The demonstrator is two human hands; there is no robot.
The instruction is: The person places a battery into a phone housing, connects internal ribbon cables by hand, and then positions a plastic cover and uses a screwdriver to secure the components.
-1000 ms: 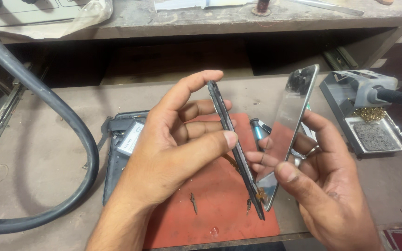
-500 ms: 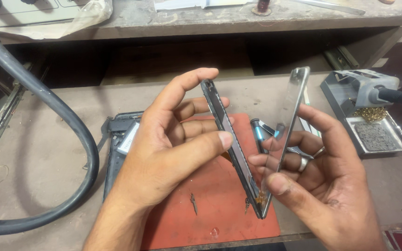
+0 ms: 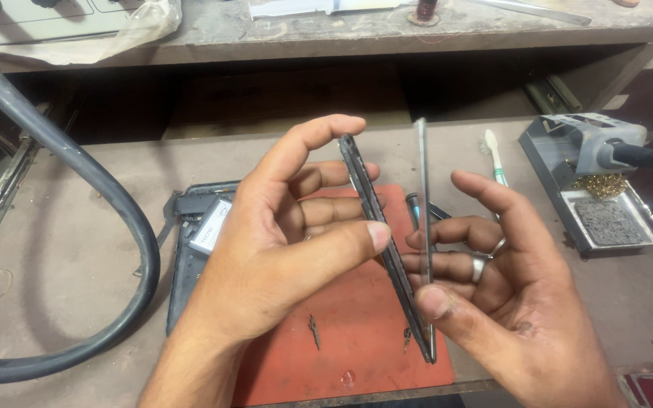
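Note:
My left hand grips a thin dark phone body edge-on, thumb on its near edge and forefinger over its top end. My right hand, with a ring on one finger, holds a thin shiny back panel upright by its lower end, thumb against it. The two flat pieces stand close together, meeting at their lower ends and spread apart at the top, above an orange-red work mat.
An opened dark device lies left of the mat. A thick grey hose loops across the left of the bench. A soldering stand with brass wool sits at the right, a toothbrush beside it. Small screws and tweezers lie on the mat.
The shiny panel has swung from tilted rightward to nearly upright and moved closer to the phone body. Both hands have kept their grip.

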